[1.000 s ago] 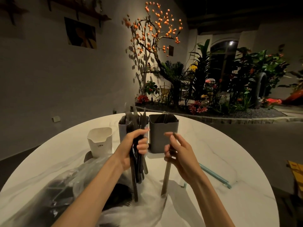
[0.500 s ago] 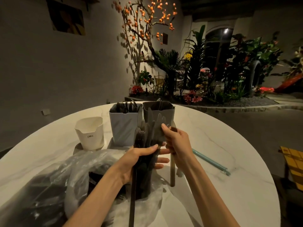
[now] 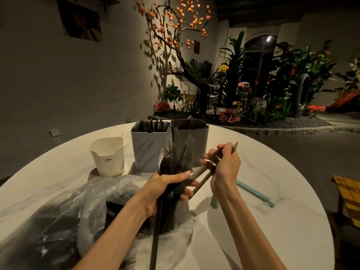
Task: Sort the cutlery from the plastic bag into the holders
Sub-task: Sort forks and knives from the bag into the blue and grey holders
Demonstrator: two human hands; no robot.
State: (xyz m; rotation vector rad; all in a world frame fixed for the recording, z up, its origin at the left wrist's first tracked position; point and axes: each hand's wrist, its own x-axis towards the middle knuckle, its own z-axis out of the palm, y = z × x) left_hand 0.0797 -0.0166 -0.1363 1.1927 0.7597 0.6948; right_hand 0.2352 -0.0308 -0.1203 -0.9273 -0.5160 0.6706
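My left hand (image 3: 167, 189) grips an upright bundle of dark plastic cutlery (image 3: 176, 158), knives and spoons fanned above the fist, over the clear plastic bag (image 3: 101, 203). My right hand (image 3: 224, 168) holds a single tan-handled utensil (image 3: 202, 179) tilted, its lower end pointing down left toward the bundle. Behind stand three holders: a white one (image 3: 108, 155) at left with nothing visible in it, a pale blue one (image 3: 149, 151) full of dark forks, and a grey one (image 3: 199, 136) with a few pieces inside.
The round white marble table (image 3: 272, 221) carries two teal straws (image 3: 255, 192) to the right of my right hand. More dark cutlery lies inside the bag at lower left. A yellow chair (image 3: 348, 193) sits beyond the right rim.
My right hand has lifted away to the right and tilted its utensil from upright to slanted. The left hand's bundle stays roughly in place in front of the holders.
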